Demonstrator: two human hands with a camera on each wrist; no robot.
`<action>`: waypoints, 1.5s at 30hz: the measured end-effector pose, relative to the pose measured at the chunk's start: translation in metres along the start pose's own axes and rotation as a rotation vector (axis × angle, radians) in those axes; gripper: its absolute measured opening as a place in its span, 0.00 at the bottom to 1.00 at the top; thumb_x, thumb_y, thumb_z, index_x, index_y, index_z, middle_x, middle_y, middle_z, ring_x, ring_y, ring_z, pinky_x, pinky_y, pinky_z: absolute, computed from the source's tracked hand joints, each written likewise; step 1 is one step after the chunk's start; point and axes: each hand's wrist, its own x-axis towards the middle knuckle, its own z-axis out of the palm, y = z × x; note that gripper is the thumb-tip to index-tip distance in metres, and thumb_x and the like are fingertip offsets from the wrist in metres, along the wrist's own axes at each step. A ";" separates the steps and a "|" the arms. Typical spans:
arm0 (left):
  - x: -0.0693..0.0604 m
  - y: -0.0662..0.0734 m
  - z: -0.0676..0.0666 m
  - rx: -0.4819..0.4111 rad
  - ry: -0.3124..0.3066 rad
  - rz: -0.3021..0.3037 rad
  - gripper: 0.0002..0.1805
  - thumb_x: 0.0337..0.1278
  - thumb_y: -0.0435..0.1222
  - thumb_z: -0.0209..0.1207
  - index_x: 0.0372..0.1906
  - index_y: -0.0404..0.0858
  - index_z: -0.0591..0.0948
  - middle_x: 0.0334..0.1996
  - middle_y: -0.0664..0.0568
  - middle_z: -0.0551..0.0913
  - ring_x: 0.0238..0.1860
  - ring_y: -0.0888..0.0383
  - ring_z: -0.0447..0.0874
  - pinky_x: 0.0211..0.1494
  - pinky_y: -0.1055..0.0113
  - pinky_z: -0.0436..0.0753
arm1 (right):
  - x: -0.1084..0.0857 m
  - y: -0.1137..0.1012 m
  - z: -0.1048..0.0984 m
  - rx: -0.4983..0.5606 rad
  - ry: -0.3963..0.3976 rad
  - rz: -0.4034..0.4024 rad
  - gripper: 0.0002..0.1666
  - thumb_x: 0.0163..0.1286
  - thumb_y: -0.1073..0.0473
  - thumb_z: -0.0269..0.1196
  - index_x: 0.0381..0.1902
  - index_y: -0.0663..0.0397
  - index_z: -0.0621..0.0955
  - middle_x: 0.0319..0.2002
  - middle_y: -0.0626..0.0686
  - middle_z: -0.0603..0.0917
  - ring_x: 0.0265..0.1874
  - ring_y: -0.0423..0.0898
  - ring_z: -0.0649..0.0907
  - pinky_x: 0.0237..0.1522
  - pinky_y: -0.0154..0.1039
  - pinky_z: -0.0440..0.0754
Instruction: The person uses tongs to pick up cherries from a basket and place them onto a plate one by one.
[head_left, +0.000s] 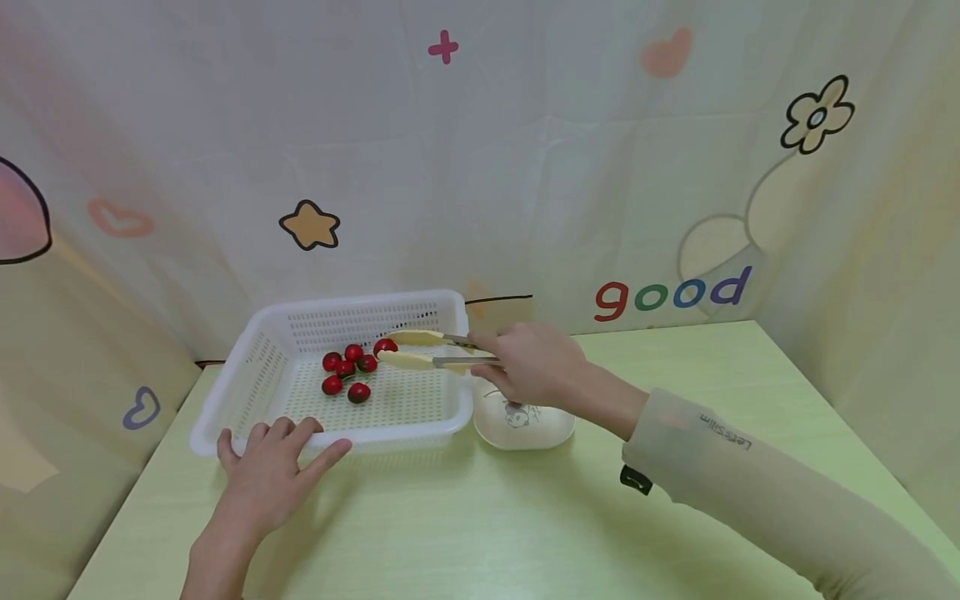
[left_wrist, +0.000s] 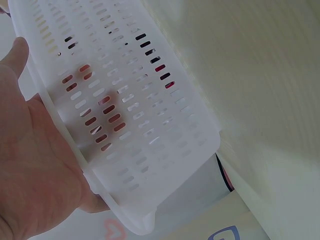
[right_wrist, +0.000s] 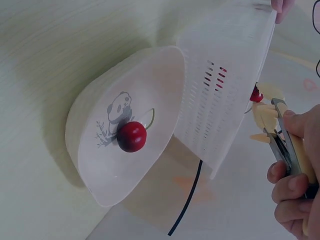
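Observation:
My right hand (head_left: 534, 364) grips metal-armed tongs (head_left: 450, 361) with yellow tips, which reach over the right part of the white basket (head_left: 427, 429). A red cherry (head_left: 386, 347) sits between the tips, also seen in the right wrist view. Several other cherries (head_left: 358, 392) lie on the basket's floor. My left hand (head_left: 266, 475) rests on the near left rim of the basket, fingers over the edge. In the right wrist view one cherry (right_wrist: 132, 137) with a green stem lies in the white bowl (right_wrist: 160, 70) with a panda print.
The bowl (head_left: 525, 427) stands just right of the basket on the light green table (head_left: 487, 517), partly under my right hand. Behind the table hangs a patterned curtain (head_left: 487, 183), with more cloth at both sides.

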 end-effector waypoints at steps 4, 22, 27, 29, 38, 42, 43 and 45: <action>-0.001 0.000 0.000 0.001 0.000 -0.001 0.36 0.67 0.70 0.50 0.55 0.44 0.82 0.45 0.45 0.79 0.54 0.33 0.72 0.60 0.17 0.37 | -0.008 0.004 -0.003 0.015 0.023 0.014 0.25 0.74 0.44 0.64 0.65 0.44 0.81 0.26 0.43 0.78 0.20 0.41 0.74 0.15 0.35 0.66; 0.000 -0.001 -0.001 -0.001 0.003 0.003 0.36 0.67 0.70 0.49 0.55 0.43 0.81 0.44 0.45 0.79 0.53 0.34 0.72 0.60 0.17 0.37 | -0.050 0.024 -0.022 -0.015 0.068 0.107 0.30 0.73 0.41 0.66 0.68 0.45 0.80 0.25 0.46 0.78 0.17 0.41 0.71 0.16 0.34 0.67; 0.000 -0.002 0.001 -0.009 0.019 0.010 0.35 0.68 0.70 0.49 0.53 0.44 0.81 0.43 0.47 0.79 0.52 0.35 0.72 0.61 0.18 0.37 | -0.064 0.032 -0.022 -0.021 0.112 0.116 0.31 0.71 0.41 0.67 0.67 0.46 0.81 0.25 0.46 0.79 0.18 0.41 0.72 0.17 0.35 0.67; 0.000 -0.001 0.001 -0.010 0.022 0.011 0.35 0.68 0.70 0.49 0.53 0.44 0.81 0.43 0.48 0.79 0.52 0.35 0.72 0.61 0.17 0.37 | -0.070 0.035 -0.022 -0.027 0.133 0.118 0.30 0.71 0.41 0.67 0.66 0.47 0.82 0.25 0.46 0.79 0.18 0.41 0.72 0.17 0.36 0.67; -0.001 0.001 -0.001 -0.012 0.010 0.009 0.35 0.68 0.70 0.49 0.54 0.44 0.81 0.44 0.46 0.79 0.53 0.33 0.72 0.61 0.17 0.37 | -0.098 0.048 -0.023 -0.037 0.148 0.152 0.31 0.70 0.43 0.68 0.66 0.50 0.82 0.25 0.47 0.81 0.19 0.40 0.74 0.18 0.36 0.68; -0.001 0.000 0.000 -0.007 0.009 0.004 0.34 0.67 0.69 0.50 0.53 0.44 0.81 0.44 0.47 0.79 0.53 0.33 0.72 0.61 0.17 0.37 | -0.107 0.053 -0.021 -0.039 0.146 0.158 0.31 0.70 0.44 0.68 0.66 0.50 0.82 0.25 0.46 0.80 0.18 0.39 0.72 0.18 0.36 0.68; -0.001 0.000 0.000 -0.006 0.009 0.004 0.34 0.67 0.69 0.50 0.53 0.44 0.81 0.44 0.47 0.79 0.53 0.33 0.72 0.61 0.17 0.37 | -0.109 0.054 -0.021 -0.038 0.144 0.162 0.31 0.70 0.44 0.68 0.66 0.50 0.82 0.24 0.45 0.80 0.18 0.39 0.72 0.17 0.36 0.67; -0.002 0.000 0.000 -0.006 0.008 0.003 0.34 0.67 0.69 0.50 0.54 0.44 0.81 0.44 0.47 0.79 0.53 0.34 0.73 0.61 0.17 0.37 | -0.113 0.056 -0.019 -0.037 0.148 0.161 0.30 0.70 0.44 0.68 0.65 0.50 0.82 0.22 0.44 0.78 0.17 0.39 0.70 0.16 0.36 0.67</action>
